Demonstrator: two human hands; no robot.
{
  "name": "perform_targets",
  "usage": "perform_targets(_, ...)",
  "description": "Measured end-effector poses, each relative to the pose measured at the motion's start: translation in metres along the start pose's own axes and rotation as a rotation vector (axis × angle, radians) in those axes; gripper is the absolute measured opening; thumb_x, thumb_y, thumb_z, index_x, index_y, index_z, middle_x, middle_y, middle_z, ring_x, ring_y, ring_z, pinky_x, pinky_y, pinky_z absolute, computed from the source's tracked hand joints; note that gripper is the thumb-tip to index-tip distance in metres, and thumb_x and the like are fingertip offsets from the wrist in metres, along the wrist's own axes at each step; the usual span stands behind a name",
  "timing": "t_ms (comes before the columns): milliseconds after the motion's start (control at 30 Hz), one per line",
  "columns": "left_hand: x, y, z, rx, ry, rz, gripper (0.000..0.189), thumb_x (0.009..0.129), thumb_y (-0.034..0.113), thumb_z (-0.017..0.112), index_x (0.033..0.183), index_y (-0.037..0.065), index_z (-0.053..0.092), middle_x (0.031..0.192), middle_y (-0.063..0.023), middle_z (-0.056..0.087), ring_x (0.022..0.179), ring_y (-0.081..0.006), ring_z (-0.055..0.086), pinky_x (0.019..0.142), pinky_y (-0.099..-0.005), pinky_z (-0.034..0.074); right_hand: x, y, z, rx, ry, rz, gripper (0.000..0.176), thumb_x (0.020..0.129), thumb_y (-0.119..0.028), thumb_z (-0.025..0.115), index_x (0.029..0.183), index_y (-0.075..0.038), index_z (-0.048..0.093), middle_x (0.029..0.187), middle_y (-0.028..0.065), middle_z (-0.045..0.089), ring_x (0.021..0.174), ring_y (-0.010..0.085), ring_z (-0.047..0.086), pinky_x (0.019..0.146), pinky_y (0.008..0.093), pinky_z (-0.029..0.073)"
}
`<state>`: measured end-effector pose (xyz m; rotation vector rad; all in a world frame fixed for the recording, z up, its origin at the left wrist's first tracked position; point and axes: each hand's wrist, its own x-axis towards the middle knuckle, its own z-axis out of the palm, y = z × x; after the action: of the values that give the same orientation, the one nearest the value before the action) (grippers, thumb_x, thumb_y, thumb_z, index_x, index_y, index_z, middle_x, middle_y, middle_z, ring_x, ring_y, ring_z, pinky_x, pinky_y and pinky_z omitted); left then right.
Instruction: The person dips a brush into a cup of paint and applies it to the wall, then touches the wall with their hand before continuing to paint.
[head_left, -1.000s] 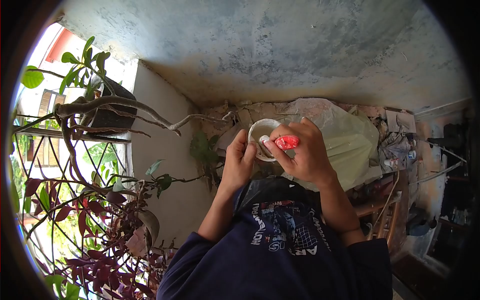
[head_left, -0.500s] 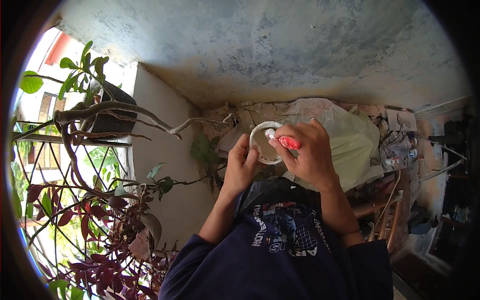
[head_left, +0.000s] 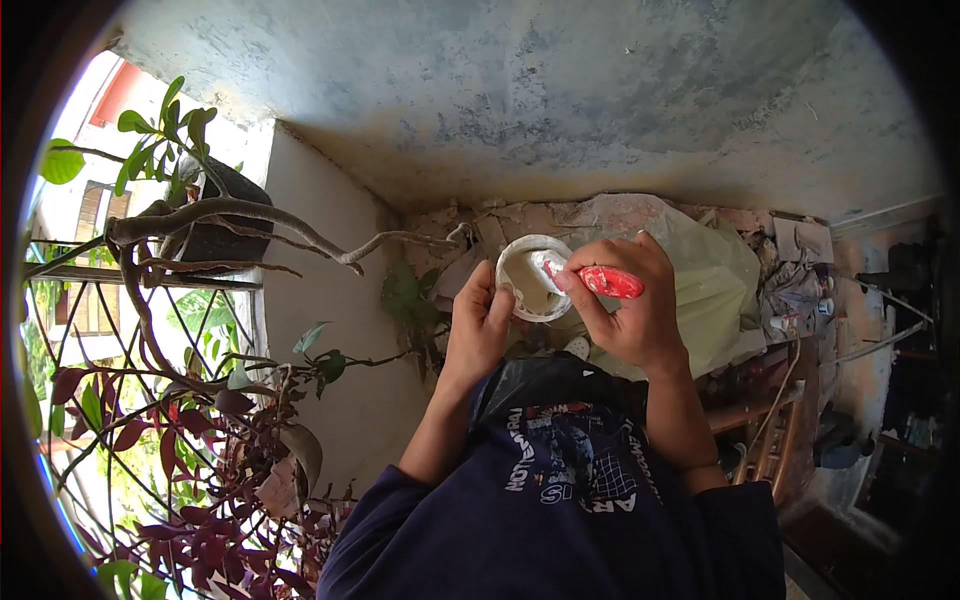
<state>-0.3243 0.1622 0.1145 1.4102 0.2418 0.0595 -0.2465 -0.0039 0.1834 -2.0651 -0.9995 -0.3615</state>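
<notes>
My left hand (head_left: pixel 481 322) grips the near left rim of a round white tub (head_left: pixel 505 290), thumb on the edge and fingers around the outside. Off-white paste (head_left: pixel 528 290) lies inside the tub and coats its wall. My right hand (head_left: pixel 632 308) is closed on a red-handled putty knife (head_left: pixel 611 282) smeared with white. The knife's white-coated end reaches over the tub's opening, and the handle points right. Part of the tub's right side is hidden by my right fingers.
A pale yellow-green plastic sheet (head_left: pixel 700 290) covers things along the wall (head_left: pixel 600 110). At left, a bare branch (head_left: pixel 300 235) juts in front of a white pillar (head_left: pixel 340 300), beside a window grille and purple-leaved plants (head_left: pixel 190 540). Wooden furniture (head_left: pixel 770 430) stands at right.
My right hand has moved slightly right and turned, so the putty knife lies flatter with more of its handle and white end showing. The tub has tilted a little in my left hand.
</notes>
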Motion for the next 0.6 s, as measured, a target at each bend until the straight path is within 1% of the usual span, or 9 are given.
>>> perform_targets(67,0.001,0.001,0.000,0.005,-0.002,-0.003,0.013,0.093,0.008,0.041,0.089,0.000,0.049,0.080,-0.0055,0.059,0.068,-0.0091,0.059,0.059,-0.0242,0.051,0.002,0.000,-0.001,-0.002,0.029,-0.002,0.012,0.083,-0.018,0.066,0.077,-0.012,0.057,0.062,-0.0012,0.056,0.051,0.0175,0.048,0.057,0.0321,0.030)
perform_targets(133,0.000,-0.002,-0.002,0.043,-0.018,-0.005,0.013,0.096,0.010,0.041,0.096,0.001,0.051,0.081,-0.0039,0.059,0.066,-0.0067,0.055,0.057,-0.0214,0.048,0.003,0.000,-0.001,-0.002,0.054,-0.002,0.012,0.083,-0.018,0.066,0.077,-0.012,0.057,0.063,-0.0013,0.057,0.051,0.0175,0.048,0.058,0.0318,0.030)
perform_targets(167,-0.001,-0.004,-0.003,0.042,-0.018,-0.006,0.013,0.096,0.010,0.041,0.096,0.001,0.051,0.081,-0.0039,0.059,0.066,-0.0067,0.055,0.057,-0.0214,0.048,0.003,0.000,-0.001,0.011,0.042,-0.001,0.012,0.083,-0.017,0.066,0.077,-0.011,0.057,0.064,-0.0012,0.058,0.051,0.0174,0.048,0.058,0.0317,0.031)
perform_targets(233,-0.001,-0.007,-0.005,0.083,-0.012,-0.029,0.012,0.095,0.010,0.042,0.094,0.002,0.051,0.078,-0.0020,0.057,0.062,-0.0048,0.051,0.054,-0.0203,0.044,0.002,-0.001,-0.001,0.022,0.032,0.002,0.012,0.082,-0.017,0.066,0.076,-0.010,0.058,0.065,-0.0012,0.059,0.051,0.0173,0.048,0.058,0.0315,0.031)
perform_targets(333,-0.002,-0.007,-0.004,0.099,0.017,-0.002,0.012,0.095,0.010,0.042,0.092,0.003,0.051,0.076,-0.0007,0.056,0.061,-0.0038,0.048,0.053,-0.0197,0.041,0.001,-0.003,-0.004,0.093,0.062,0.014,0.012,0.082,-0.016,0.067,0.076,-0.009,0.058,0.067,-0.0008,0.060,0.051,0.0179,0.048,0.059,0.0314,0.031)
perform_targets(433,-0.001,-0.008,-0.003,0.095,0.030,0.012,0.012,0.095,0.009,0.041,0.091,0.003,0.051,0.076,-0.0006,0.056,0.062,-0.0037,0.048,0.055,-0.0197,0.041,-0.002,-0.001,-0.005,0.076,0.086,0.045,0.011,0.081,-0.014,0.067,0.076,-0.009,0.059,0.068,-0.0001,0.060,0.054,0.0188,0.050,0.059,0.0314,0.032)
perform_targets(500,0.000,-0.006,-0.003,0.077,0.037,0.017,0.012,0.095,0.009,0.041,0.090,0.003,0.051,0.076,-0.0003,0.055,0.063,-0.0038,0.048,0.056,-0.0198,0.041,-0.009,0.005,-0.004,0.102,0.155,0.075,0.010,0.082,-0.011,0.065,0.077,-0.007,0.059,0.071,0.0032,0.061,0.059,0.0205,0.052,0.062,0.0321,0.035)
perform_targets(533,-0.001,-0.006,-0.003,0.059,0.045,0.016,0.012,0.095,0.008,0.041,0.090,0.003,0.051,0.075,-0.0001,0.055,0.063,-0.0038,0.048,0.057,-0.0199,0.041,-0.012,0.007,-0.002,0.104,0.150,0.072,0.010,0.082,-0.011,0.065,0.077,-0.007,0.059,0.071,0.0032,0.061,0.059,0.0205,0.052,0.062,0.0321,0.035)
perform_targets(600,-0.001,-0.008,-0.004,0.053,0.057,0.011,0.012,0.094,0.009,0.042,0.087,0.002,0.049,0.075,-0.0009,0.054,0.065,-0.0053,0.050,0.059,-0.0219,0.043,-0.019,0.011,0.002,0.277,0.241,0.221,0.011,0.086,-0.009,0.062,0.078,-0.004,0.056,0.074,0.0043,0.058,0.064,0.0166,0.052,0.065,0.0302,0.039)
